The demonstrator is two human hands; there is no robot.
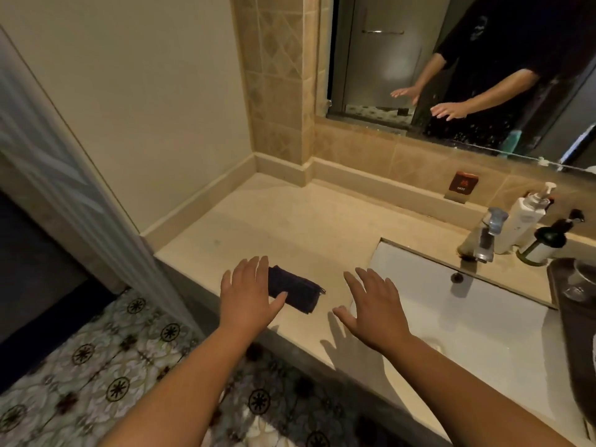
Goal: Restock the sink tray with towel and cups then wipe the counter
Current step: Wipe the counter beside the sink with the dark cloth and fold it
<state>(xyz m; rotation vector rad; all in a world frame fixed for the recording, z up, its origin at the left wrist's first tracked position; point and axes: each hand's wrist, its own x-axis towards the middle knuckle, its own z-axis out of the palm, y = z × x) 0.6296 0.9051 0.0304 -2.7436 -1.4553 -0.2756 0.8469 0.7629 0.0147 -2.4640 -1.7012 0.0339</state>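
1. Bare beige counter (290,217) stretches from the left wall to the sink (451,304), broken only by a folded dark cloth (295,288) near the front edge.
2. The faucet (487,237), a white pump bottle (522,221) and a dark pump bottle (548,243) crowd the ledge behind the basin.
3. A dark tray (554,285) holding a glass cup (580,282) blocks the far right.

A beige stone counter (290,221) is carrying a folded dark cloth (298,290) near its front edge. By the sink (467,314), a faucet (485,237), white pump bottle (519,224), dark pump bottle (545,243) and small sign (461,186) are standing; a dark tray (577,330) is lying at right.
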